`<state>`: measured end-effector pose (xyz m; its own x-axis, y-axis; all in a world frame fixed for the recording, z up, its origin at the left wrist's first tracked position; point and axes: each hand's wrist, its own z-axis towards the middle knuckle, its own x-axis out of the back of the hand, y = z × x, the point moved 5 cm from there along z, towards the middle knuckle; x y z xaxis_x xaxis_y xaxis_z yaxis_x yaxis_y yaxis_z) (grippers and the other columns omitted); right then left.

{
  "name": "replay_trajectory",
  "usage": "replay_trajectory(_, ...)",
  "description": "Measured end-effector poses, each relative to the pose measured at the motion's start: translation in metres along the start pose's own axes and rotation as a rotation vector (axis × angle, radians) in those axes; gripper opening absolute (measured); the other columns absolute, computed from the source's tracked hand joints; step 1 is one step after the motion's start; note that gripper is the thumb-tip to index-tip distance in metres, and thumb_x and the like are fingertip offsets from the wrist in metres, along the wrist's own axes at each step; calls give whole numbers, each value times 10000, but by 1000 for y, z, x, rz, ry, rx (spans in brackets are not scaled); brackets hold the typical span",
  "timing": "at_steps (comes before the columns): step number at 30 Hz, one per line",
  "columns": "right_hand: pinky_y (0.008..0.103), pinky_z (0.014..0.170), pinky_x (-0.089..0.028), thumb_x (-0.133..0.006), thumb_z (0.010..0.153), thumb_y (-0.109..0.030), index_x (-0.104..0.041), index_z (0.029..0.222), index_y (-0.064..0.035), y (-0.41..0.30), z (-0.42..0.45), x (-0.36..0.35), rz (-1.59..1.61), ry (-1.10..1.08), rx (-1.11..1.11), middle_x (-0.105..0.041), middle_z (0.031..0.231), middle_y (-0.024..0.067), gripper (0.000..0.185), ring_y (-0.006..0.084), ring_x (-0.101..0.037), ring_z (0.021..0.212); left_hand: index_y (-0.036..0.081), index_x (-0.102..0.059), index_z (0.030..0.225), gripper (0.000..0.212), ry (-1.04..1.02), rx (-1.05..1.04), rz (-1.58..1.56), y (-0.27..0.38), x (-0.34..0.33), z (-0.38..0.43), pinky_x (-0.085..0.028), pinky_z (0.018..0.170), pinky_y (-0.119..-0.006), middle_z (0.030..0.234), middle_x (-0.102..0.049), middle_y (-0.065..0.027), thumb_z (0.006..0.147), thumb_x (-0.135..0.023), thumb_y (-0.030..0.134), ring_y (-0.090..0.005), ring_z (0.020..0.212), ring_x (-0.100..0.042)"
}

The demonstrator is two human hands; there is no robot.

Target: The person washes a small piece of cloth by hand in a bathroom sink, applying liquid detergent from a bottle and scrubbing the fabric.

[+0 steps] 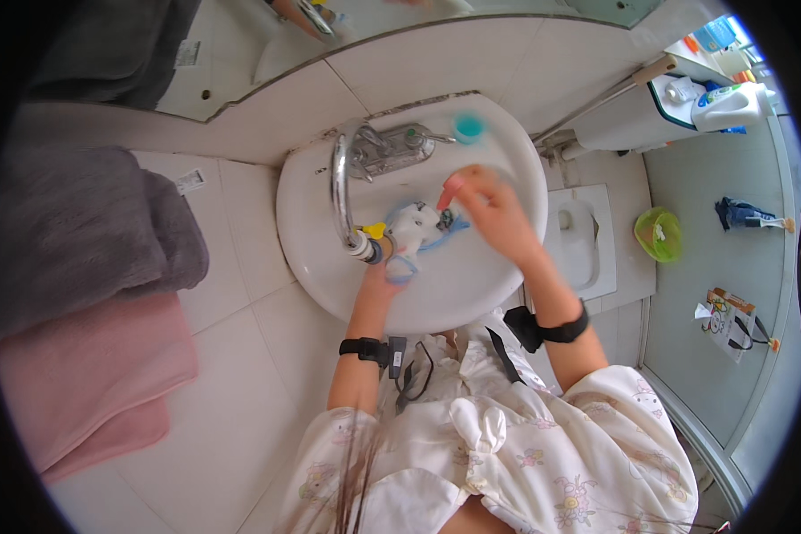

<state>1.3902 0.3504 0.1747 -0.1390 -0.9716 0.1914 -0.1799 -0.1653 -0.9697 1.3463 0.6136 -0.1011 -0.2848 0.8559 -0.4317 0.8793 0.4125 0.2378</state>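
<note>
My left hand (388, 275) is in the white washbasin (467, 297), partly hidden behind the spout end of the chrome faucet (340, 180). It grips a white cloth item (414, 223) with blue trim and small dark prints; its exact kind is unclear. Over the right side of the basin, my right hand (497, 207), slightly blurred, pinches a small pinkish-red object (448, 190). That object's lower end hangs just above the cloth. A yellow tab (374, 231) shows at the spout end.
A turquoise cup (468, 127) stands on the basin's back right rim. Grey (93, 227) and pink (107, 380) towels hang at left. A mirror (400, 23) edge runs above. Rightward are a squat toilet (577, 267), a green bin (658, 234) and a white detergent bottle (731, 107).
</note>
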Motion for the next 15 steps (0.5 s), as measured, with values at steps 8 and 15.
replay_trajectory(8, 376, 802, -490, -540, 1030, -320, -745, 928, -18, -220, -62, 32, 787, -686, 695, -723, 1013, 105, 378, 197, -624, 935, 105, -688, 1211, 311, 15, -48, 303, 3, -10, -46, -564, 720, -374, 994, -728, -61, 988, -663, 320, -211, 887, -695)
replay_trajectory(15, 355, 834, -487, -528, 1006, -265, -741, 960, -11, -229, -81, 21, 893, -925, 720, -722, 1028, 95, 334, 187, -623, 954, 156, -672, 1006, 201, -24, 69, 23, 23, -20, -15, -554, 658, -337, 891, -715, -29, 839, -783, 136, -186, 845, -707)
